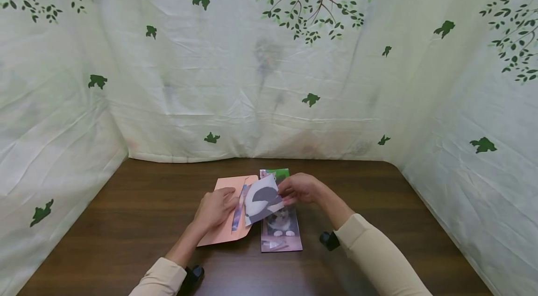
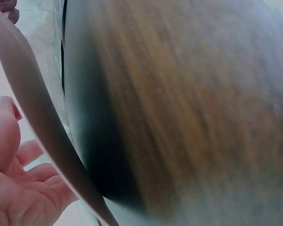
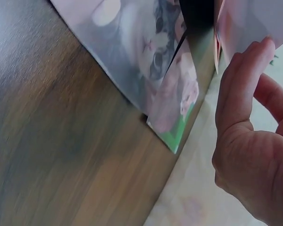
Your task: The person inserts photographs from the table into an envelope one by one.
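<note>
My left hand (image 1: 213, 209) grips a peach envelope (image 1: 224, 236) by its left side, tilted over the table. A bluish picture card (image 1: 236, 216) shows in the envelope's opening. With thumb and fingers, my right hand (image 1: 301, 187) pinches the right edge of a grey-and-white picture card (image 1: 262, 200), which slants across the envelope's right side. Under it on the table lie a kitten picture card (image 1: 280, 235) and, at the far end, a card with a green corner (image 1: 282, 173). In the left wrist view the envelope (image 2: 42, 113) appears edge-on, partly hiding the fingers.
The brown wooden table (image 1: 147, 221) extends around the cards. A white cloth curtain (image 1: 235, 100) with printed green leaves hangs behind and along both sides. Dark wrist cameras (image 1: 329, 241) sit at both cuffs.
</note>
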`<action>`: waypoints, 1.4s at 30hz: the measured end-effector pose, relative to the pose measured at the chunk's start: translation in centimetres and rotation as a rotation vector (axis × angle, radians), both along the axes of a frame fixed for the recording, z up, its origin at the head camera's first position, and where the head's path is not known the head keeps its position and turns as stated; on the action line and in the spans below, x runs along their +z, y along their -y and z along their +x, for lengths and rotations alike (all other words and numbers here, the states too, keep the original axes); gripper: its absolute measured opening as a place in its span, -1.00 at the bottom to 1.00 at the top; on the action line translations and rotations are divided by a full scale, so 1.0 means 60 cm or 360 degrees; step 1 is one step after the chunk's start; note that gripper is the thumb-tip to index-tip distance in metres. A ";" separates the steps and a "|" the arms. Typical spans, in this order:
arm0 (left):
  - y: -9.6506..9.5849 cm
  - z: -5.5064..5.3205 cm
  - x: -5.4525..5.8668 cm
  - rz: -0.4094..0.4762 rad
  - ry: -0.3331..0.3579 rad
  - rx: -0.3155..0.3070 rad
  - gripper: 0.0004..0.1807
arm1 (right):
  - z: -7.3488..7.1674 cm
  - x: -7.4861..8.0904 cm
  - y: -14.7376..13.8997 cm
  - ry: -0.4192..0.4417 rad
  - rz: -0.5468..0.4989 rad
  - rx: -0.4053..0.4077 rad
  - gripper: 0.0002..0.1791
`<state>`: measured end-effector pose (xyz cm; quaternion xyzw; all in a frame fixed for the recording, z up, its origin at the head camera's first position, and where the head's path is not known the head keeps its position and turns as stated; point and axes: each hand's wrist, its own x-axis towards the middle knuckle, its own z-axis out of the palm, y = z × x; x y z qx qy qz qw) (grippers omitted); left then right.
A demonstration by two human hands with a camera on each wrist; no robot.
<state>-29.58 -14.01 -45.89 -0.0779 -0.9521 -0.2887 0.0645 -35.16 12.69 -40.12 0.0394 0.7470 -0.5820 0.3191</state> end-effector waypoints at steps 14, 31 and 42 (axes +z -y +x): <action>0.000 0.000 0.002 -0.0001 -0.0054 -0.0014 -0.57 | 0.005 -0.004 0.042 0.0003 -0.0091 -0.0040 -0.90; 0.000 0.004 0.003 0.0033 -0.0073 -0.0026 -0.57 | 0.011 -0.026 0.074 -0.0039 -0.0119 -0.0050 -0.91; -0.002 0.004 0.007 0.0021 -0.0023 -0.0017 -0.56 | 0.014 -0.031 0.087 -0.0029 -0.0112 -0.0015 -0.85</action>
